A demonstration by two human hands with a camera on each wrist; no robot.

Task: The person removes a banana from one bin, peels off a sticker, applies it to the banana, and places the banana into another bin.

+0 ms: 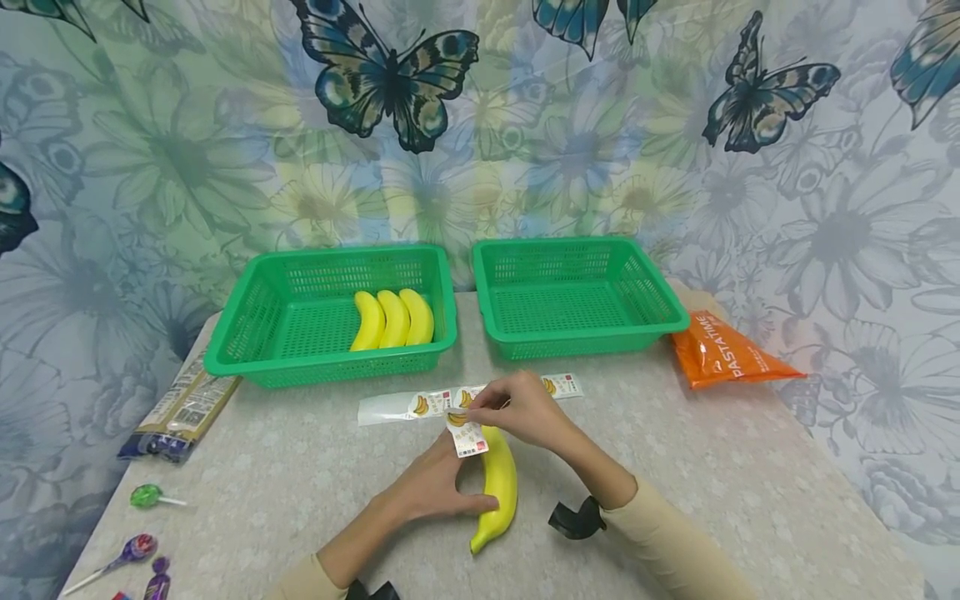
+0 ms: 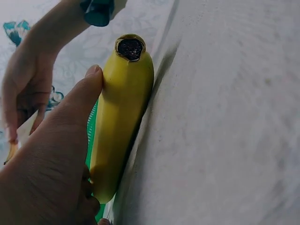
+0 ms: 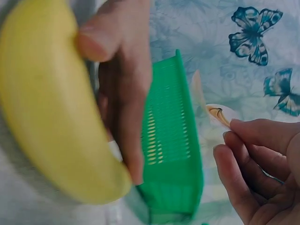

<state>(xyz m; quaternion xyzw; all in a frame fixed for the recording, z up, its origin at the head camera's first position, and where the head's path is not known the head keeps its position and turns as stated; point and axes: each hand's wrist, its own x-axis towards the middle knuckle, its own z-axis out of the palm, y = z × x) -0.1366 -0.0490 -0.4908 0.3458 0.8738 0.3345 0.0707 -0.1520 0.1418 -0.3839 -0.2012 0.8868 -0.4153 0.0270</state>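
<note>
A yellow banana (image 1: 501,479) lies on the table, stem end toward me. My left hand (image 1: 427,487) grips it from the left, thumb on its near part; in the left wrist view the thumb reaches up beside the dark-tipped banana (image 2: 123,93). Above the banana's far end, my right hand (image 1: 528,408) pinches a white sticker (image 1: 468,439) printed with bananas by its edge. The right wrist view shows this sticker (image 3: 219,114) between thumb and index finger, apart from the banana (image 3: 47,108). Behind the hands lies a strip of banana stickers (image 1: 386,409), partly hidden by the right hand.
A green basket (image 1: 255,333) at the back left holds three bananas (image 1: 394,319). Beside it stands another green basket (image 1: 577,340). An orange pasta bag (image 1: 723,350) is at right; a clear-and-gold packet (image 1: 183,408), a green lollipop (image 1: 146,497) and other sweets lie at left.
</note>
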